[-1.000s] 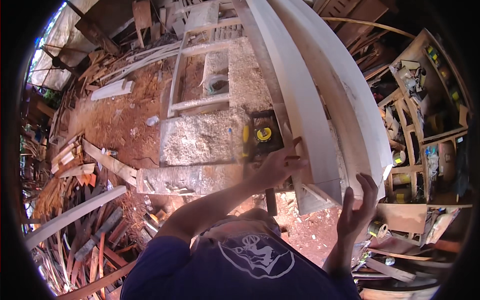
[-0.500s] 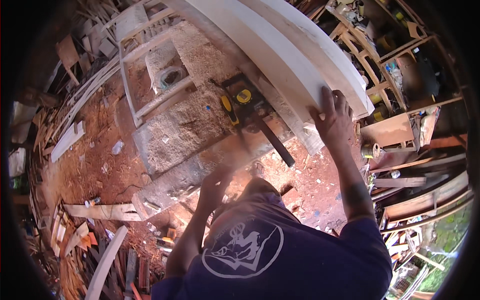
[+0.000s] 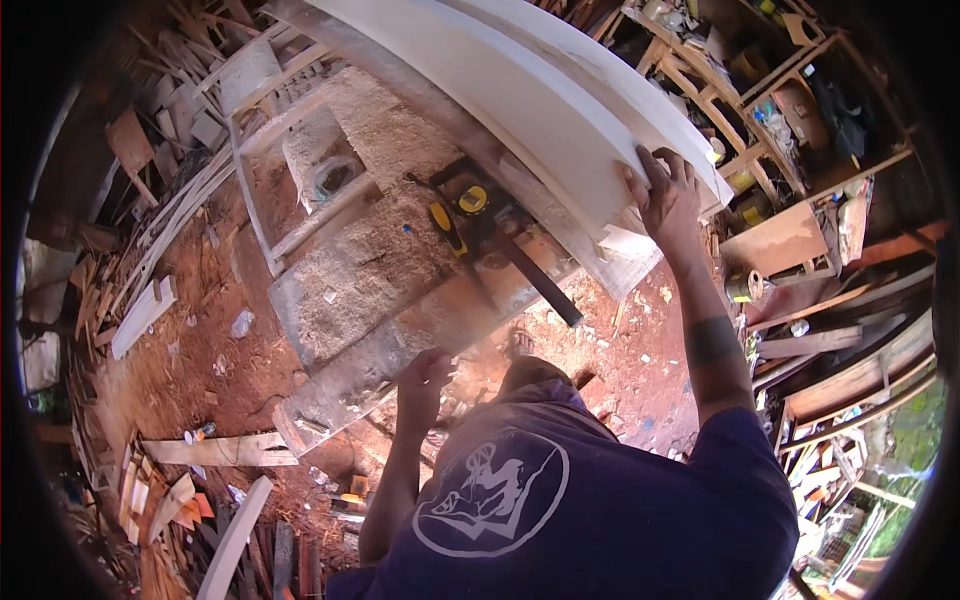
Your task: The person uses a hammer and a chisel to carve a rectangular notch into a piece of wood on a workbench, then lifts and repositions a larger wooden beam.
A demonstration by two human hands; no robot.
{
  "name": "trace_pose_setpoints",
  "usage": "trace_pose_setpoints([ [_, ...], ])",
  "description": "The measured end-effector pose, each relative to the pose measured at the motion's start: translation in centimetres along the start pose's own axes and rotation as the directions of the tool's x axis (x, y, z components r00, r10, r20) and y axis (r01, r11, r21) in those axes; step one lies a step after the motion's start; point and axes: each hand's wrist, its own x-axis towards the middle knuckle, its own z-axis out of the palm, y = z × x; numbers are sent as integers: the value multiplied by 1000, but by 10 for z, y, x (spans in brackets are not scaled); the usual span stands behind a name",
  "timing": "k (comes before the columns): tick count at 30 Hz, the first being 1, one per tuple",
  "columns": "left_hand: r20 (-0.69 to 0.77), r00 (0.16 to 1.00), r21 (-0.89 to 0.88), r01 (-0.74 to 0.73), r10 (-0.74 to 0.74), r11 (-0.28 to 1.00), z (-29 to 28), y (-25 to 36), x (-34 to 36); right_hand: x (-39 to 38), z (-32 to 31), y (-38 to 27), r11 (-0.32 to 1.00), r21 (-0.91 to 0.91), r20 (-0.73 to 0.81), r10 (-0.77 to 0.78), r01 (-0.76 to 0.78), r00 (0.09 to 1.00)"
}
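Two long, pale curved planks [image 3: 540,110] lie along the right side of a wooden bench [image 3: 350,390]. My right hand [image 3: 660,190] grips their near end, fingers bent over the edge. My left hand [image 3: 425,372] is lower, beside the bench's front edge, fingers loosely bent and apart, nothing visible in them. Between the hands, a yellow tape measure [image 3: 472,200] sits in a dark tool or holder on the bench. A yellow-and-black handled tool [image 3: 445,230] lies beside it, and a long dark bar [image 3: 540,285] sticks out over the front edge.
Wood shavings cover the bench, with an open timber frame [image 3: 275,245] at its far left. Scrap boards [image 3: 150,310] and offcuts litter the dirt floor [image 3: 210,360]. On the right stand wooden shelves [image 3: 810,110] with cans and clutter, plus leaning boards [image 3: 850,380].
The view has turned. My right hand moved up onto the planks' end and closed on it. My left hand came away from the planks and down toward the bench's front edge.
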Motion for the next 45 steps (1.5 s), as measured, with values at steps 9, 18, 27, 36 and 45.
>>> trace_pose_setpoints([
  [9,83,990,-40,-113,116,993,28,14,7,3,-10,26,971,214,33,99,-104,995],
  [18,83,995,25,-55,53,998,26,-8,0,-12,-13,5,968,234,-16,96,-90,995],
  [27,41,995,152,-101,96,983,23,0,2,-32,-15,-1,763,500,-53,499,-409,865],
  [36,162,929,338,-368,332,866,57,37,40,-77,6,6,-172,767,547,677,-618,492],
  [45,474,848,217,-372,236,903,209,166,122,-63,-10,17,-283,644,743,455,-711,491],
])
